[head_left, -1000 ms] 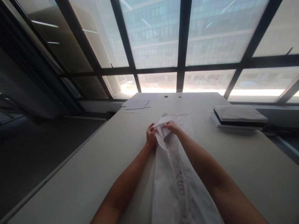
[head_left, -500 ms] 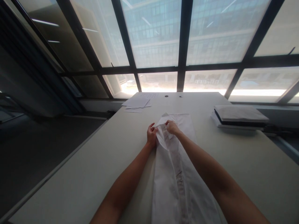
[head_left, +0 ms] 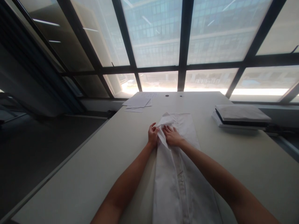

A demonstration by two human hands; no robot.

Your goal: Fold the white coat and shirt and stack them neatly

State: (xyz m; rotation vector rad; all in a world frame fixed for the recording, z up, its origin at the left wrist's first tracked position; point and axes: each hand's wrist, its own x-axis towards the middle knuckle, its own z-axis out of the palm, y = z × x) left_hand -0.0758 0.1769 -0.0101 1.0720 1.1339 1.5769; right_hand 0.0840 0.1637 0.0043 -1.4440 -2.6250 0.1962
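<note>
Left hand point(head_left: 153, 135): pinching the white cloth point(head_left: 179, 183) by a raised edge.
Right hand point(head_left: 172, 136): palm down, fingers spread on it.
White cloth: table point(head_left: 93, 161) centre, running to 6 o'clock.
Near length: laid out, seemingly done.
Far end: rumpled, apparently unfinished.

No text, brand, number or sign legible. Loose papers point(head_left: 138, 102) at far left end of bench point(head_left: 112, 149); the rearmost sheet point(head_left: 151, 95) carries faint rows of marks, possibly writing or print, too small and washed out by window glare to read.
</note>
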